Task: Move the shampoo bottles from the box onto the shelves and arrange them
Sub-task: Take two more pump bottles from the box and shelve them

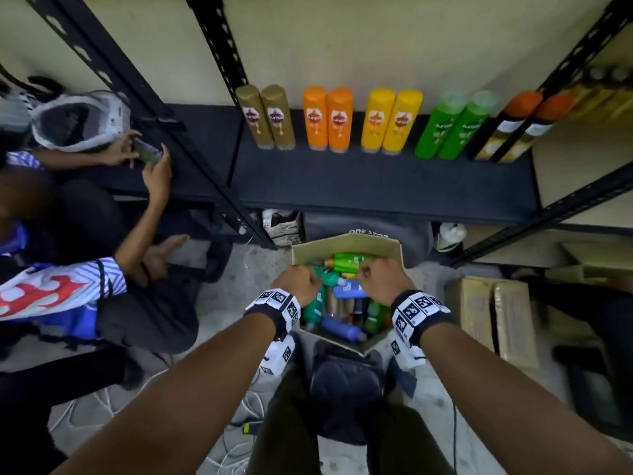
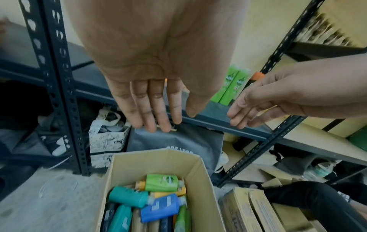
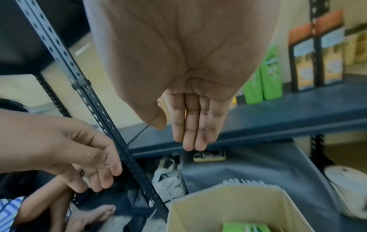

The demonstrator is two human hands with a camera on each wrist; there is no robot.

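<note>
A cardboard box stands on the floor below the dark shelf. Inside lie several shampoo bottles: a light green one, a teal one and a blue one. Pairs of bottles stand in a row on the shelf: gold, orange, yellow, green and black with orange caps. My left hand and right hand hover side by side above the box. Both hold nothing, with fingers straight and relaxed in the wrist views.
A seated person at the left holds a phone by the black shelf post. Closed cartons lie to the right of the box. A grey bag sits under the shelf. Cables trail on the floor.
</note>
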